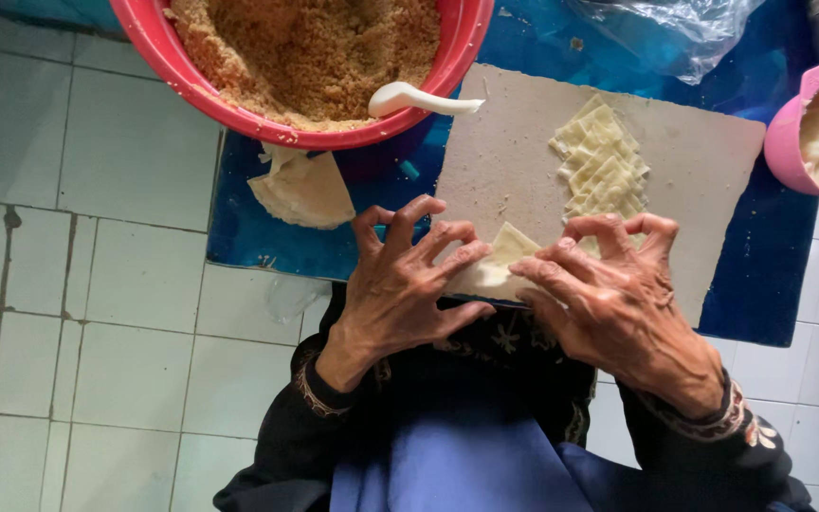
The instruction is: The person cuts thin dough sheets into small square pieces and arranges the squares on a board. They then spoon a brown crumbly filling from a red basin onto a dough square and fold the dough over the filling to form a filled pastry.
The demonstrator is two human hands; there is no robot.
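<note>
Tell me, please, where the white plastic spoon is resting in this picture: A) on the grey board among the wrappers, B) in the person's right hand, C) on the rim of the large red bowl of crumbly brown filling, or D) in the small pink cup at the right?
C: the white plastic spoon lies on the rim of the large red bowl, its handle pointing toward the grey board; both hands pinch a pale dough wrapper instead.

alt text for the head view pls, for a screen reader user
Both hands, left hand and right hand, pinch a pale dough wrapper at the near edge of a grey board. A stack of square wrappers lies on the board; a red basin of brown crumbly filling sits beyond, over white floor tiles.
</note>
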